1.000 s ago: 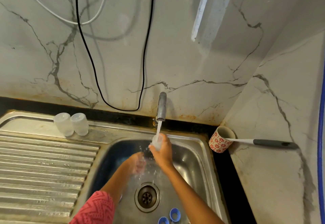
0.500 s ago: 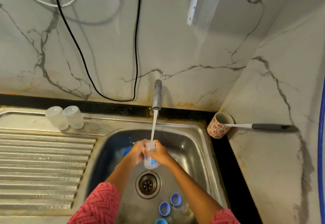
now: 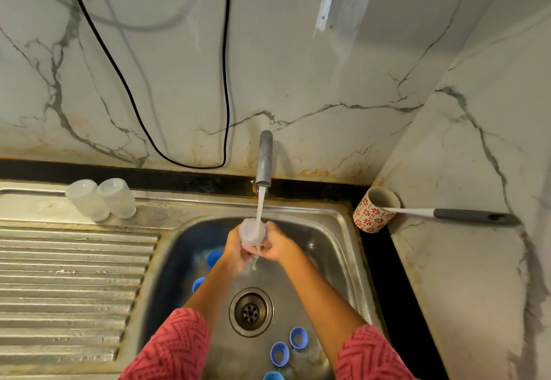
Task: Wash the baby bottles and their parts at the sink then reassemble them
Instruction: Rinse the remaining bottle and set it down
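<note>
Rinse stage, mid-task: one bottle under the tap, nothing reassembled.

Two clear bottles stand upturned at 10 o'clock on the drainboard; blue rings lie loose in the sink. Left hand and right hand both wrap a clear bottle under the tap stream, fingers curled round it.

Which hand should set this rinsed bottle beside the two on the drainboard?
Left, probably. The two clear bottles stand on the drainboard on the person's left, so the left hand avoids crossing over. Both hands now cup the bottle under the tap stream; the right hand can let go.
</note>
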